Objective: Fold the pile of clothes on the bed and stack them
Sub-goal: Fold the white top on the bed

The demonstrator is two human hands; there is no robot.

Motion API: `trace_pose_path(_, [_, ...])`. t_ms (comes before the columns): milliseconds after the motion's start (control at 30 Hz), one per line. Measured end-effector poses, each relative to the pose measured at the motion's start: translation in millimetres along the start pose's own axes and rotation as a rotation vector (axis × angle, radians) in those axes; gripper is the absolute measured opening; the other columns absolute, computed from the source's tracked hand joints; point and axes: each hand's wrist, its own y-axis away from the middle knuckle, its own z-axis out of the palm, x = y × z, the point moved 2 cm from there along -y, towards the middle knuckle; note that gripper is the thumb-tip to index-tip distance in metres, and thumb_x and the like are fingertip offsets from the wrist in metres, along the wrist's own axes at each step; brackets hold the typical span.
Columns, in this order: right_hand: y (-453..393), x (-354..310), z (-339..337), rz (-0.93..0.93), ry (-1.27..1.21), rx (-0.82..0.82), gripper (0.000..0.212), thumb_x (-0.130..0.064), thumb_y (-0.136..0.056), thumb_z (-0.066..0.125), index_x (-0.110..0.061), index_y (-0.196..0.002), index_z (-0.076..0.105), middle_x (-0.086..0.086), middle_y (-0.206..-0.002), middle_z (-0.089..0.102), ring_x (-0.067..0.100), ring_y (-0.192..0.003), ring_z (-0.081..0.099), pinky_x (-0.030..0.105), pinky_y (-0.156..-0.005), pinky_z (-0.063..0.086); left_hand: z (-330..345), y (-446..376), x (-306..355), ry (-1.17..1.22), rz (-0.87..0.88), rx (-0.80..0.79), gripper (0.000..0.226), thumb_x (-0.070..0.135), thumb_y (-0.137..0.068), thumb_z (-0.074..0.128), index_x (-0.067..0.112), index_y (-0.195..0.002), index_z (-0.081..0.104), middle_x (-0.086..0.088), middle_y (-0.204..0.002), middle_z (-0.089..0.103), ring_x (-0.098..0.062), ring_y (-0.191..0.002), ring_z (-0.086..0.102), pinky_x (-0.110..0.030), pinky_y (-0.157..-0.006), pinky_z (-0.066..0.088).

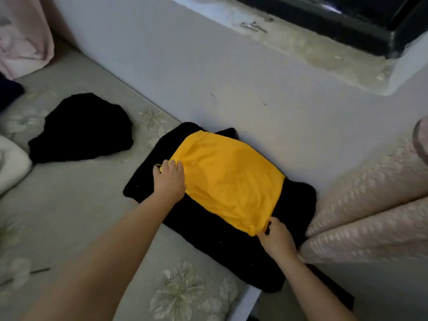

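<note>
While the yellow garment [228,179] lies folded on top of the black folded garment [203,230], each hand holds one end of it, seemingly to square it on the stack: the left hand [169,179] with fingers [172,165] curled over its left edge, the right hand [276,238] pinching its near right corner. Left of the yellow garment a crumpled black garment [81,129] waits on the floral-sheeted bed [69,205]. Just beyond the yellow garment is a pale wall [208,66] with a window sill [312,49], and to its right are pink quilted cushions [370,205].

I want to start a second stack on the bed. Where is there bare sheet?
Bare bed sheet lies between the loose black garment and the left hand. It is crowded by the wall, where the yellow garment covers the black stack beside the pillows.
</note>
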Motion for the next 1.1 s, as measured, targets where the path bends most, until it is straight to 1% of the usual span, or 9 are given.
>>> trace_pose_path(100, [5,-20,-6,-0.276,0.371,0.079,0.030,-0.026,-0.093,0.044,-0.011,-0.118,0.049,0.007,-0.118,0.051,0.026,-0.110,0.049,0.034,-0.083,0.043,10,22,5,-0.120,0.153,-0.014,0.059,0.032,-0.098,0.035,0.011,-0.146,0.009,-0.008,-0.155,0.007,-0.028,-0.143,0.002,-0.048,-0.113,0.011])
trace_pose_path(167, [5,-46,-12,-0.436,0.505,0.106,0.035,-0.029,-0.094,0.041,-0.014,-0.125,0.047,0.004,-0.127,0.048,0.024,-0.117,0.044,0.034,-0.090,0.038,6,40,3,-0.099,0.136,-0.016,0.056,0.032,-0.098,0.034,0.012,-0.146,0.013,-0.007,-0.155,0.009,-0.027,-0.143,0.002,-0.047,-0.114,0.008])
trace_pose_path(300, [23,-120,-20,-0.745,0.597,0.057,0.045,-0.035,-0.098,0.033,-0.021,-0.141,0.032,0.000,-0.150,0.027,0.026,-0.139,0.021,0.042,-0.110,0.021,-21,88,-27,0.082,-0.070,0.064,0.053,0.033,-0.098,0.032,0.014,-0.146,0.016,-0.005,-0.155,0.012,-0.026,-0.143,0.004,-0.044,-0.114,0.008])
trace_pose_path(367, [46,-162,-20,-0.853,0.597,0.100,0.050,-0.038,-0.098,0.031,-0.021,-0.145,0.024,0.000,-0.154,0.018,0.028,-0.142,0.011,0.046,-0.112,0.014,-39,121,-52,0.162,-0.183,0.110,0.053,0.032,-0.098,0.031,0.015,-0.146,0.016,-0.005,-0.155,0.010,-0.026,-0.143,0.002,-0.044,-0.114,0.007])
trace_pose_path(467, [99,-217,-12,-1.076,0.556,0.181,0.051,-0.038,-0.097,0.032,-0.019,-0.144,0.024,0.002,-0.155,0.014,0.028,-0.142,0.009,0.047,-0.112,0.011,-63,186,-91,0.216,-0.355,0.185,0.048,0.031,-0.098,0.032,0.021,-0.145,0.023,-0.002,-0.155,0.011,-0.025,-0.143,0.003,-0.043,-0.114,0.008])
trace_pose_path(600, [188,-266,11,-1.333,0.522,0.150,0.052,-0.037,-0.095,0.038,-0.021,-0.143,0.028,0.004,-0.156,0.011,0.028,-0.142,0.008,0.048,-0.112,0.010,-73,295,-134,0.216,-0.593,0.317,0.049,0.032,-0.096,0.037,0.023,-0.143,0.026,-0.001,-0.154,0.017,-0.023,-0.142,0.010,-0.038,-0.111,0.014])
trace_pose_path(800, [336,-272,68,-1.598,0.557,0.054,0.056,-0.041,-0.092,0.041,-0.021,-0.142,0.028,0.004,-0.154,0.016,0.022,-0.142,0.013,0.044,-0.111,0.016,-41,469,-166,0.256,-0.899,0.348,0.047,0.032,-0.091,0.041,0.025,-0.137,0.032,0.001,-0.148,0.025,-0.018,-0.137,0.019,-0.035,-0.104,0.025])
trace_pose_path(900, [409,-260,107,-1.699,0.616,-0.007,0.055,-0.040,-0.091,0.043,-0.022,-0.141,0.030,0.002,-0.153,0.019,0.021,-0.140,0.017,0.043,-0.109,0.019,-9,550,-175,0.307,-1.021,0.290,0.048,0.036,-0.093,0.040,0.024,-0.138,0.032,-0.001,-0.145,0.031,-0.019,-0.135,0.025,-0.035,-0.103,0.029])
trace_pose_path(1100, [580,-219,219,-1.832,0.761,-0.145,0.049,-0.045,-0.091,0.043,-0.018,-0.132,0.042,0.005,-0.141,0.037,0.023,-0.132,0.029,0.042,-0.107,0.025,78,732,-203,0.387,-1.206,0.180,0.048,0.037,-0.093,0.039,0.021,-0.138,0.033,-0.005,-0.141,0.038,-0.025,-0.130,0.033,-0.037,-0.101,0.032])
